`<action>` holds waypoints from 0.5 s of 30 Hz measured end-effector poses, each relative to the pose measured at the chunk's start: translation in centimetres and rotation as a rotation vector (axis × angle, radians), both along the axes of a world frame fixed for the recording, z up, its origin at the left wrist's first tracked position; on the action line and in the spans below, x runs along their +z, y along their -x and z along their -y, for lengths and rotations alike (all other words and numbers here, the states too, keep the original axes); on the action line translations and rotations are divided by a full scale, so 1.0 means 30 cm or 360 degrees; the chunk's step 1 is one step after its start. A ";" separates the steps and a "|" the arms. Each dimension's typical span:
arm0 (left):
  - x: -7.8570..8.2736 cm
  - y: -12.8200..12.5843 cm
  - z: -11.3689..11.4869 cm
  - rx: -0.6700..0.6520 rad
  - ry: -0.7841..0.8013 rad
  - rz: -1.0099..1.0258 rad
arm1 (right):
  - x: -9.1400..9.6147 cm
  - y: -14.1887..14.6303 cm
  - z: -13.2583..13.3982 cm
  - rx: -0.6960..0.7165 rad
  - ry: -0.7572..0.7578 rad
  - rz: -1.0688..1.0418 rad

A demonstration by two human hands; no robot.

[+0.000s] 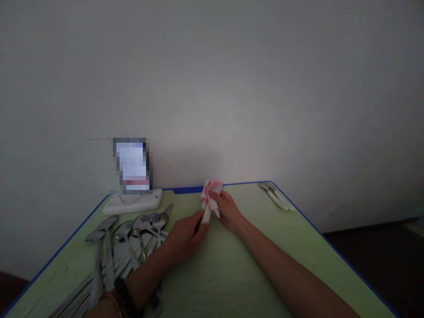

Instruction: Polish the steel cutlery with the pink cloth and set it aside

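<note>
My left hand [185, 236] is closed round the pale handle [206, 214] of a piece of cutlery, over the middle of the table. A pink and white cloth [212, 187] covers the other end, so I cannot tell the kind. My right hand [228, 210] pinches that cloth round it, thumb on top. To the left of my left hand lies a pile of metal spoons [124, 229] and other cutlery, partly behind my forearm. Two forks [278, 201] with pale handles lie side by side at the table's far right corner.
The pale green table [212, 282] has a blue edge and stands against a grey wall [232, 88]. At the back left, a phone [132, 165] with a lit, blurred screen stands upright on a white flat device [132, 203].
</note>
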State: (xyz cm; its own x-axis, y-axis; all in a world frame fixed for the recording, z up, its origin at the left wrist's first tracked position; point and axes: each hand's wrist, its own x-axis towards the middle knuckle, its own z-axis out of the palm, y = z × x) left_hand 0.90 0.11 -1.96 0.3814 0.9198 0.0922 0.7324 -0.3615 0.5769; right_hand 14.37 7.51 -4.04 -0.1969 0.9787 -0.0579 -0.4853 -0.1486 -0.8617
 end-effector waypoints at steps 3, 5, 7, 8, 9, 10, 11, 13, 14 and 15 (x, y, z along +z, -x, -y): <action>0.000 -0.001 0.001 0.0023 -0.0005 -0.0038 | 0.001 0.001 0.004 0.0004 -0.0037 -0.0022; -0.001 -0.001 0.001 0.0024 0.0005 -0.0051 | 0.003 0.003 0.006 -0.0004 -0.0044 -0.0021; -0.002 -0.001 0.000 0.0016 0.0001 -0.0049 | 0.003 0.003 0.007 -0.0004 -0.0035 -0.0009; -0.003 -0.001 -0.001 0.0014 -0.0003 -0.0051 | 0.002 0.003 0.006 -0.0002 -0.0028 -0.0003; -0.003 -0.001 -0.002 0.0014 -0.0009 -0.0056 | 0.000 0.003 0.004 0.0000 -0.0023 0.0001; -0.004 -0.001 -0.002 0.0015 -0.0016 -0.0062 | -0.002 0.003 0.002 0.0003 -0.0020 0.0006; -0.004 -0.001 -0.002 0.0016 -0.0021 -0.0066 | -0.005 0.003 0.000 0.0002 -0.0021 0.0009; -0.003 -0.002 -0.002 0.0008 -0.0021 -0.0067 | -0.010 0.003 -0.005 -0.0009 -0.0032 0.0008; -0.002 -0.002 -0.001 0.0004 -0.0023 -0.0071 | -0.012 0.003 -0.007 -0.0013 -0.0036 0.0006; 0.000 -0.003 -0.001 0.0004 -0.0028 -0.0076 | -0.012 0.004 -0.009 -0.0012 -0.0038 0.0001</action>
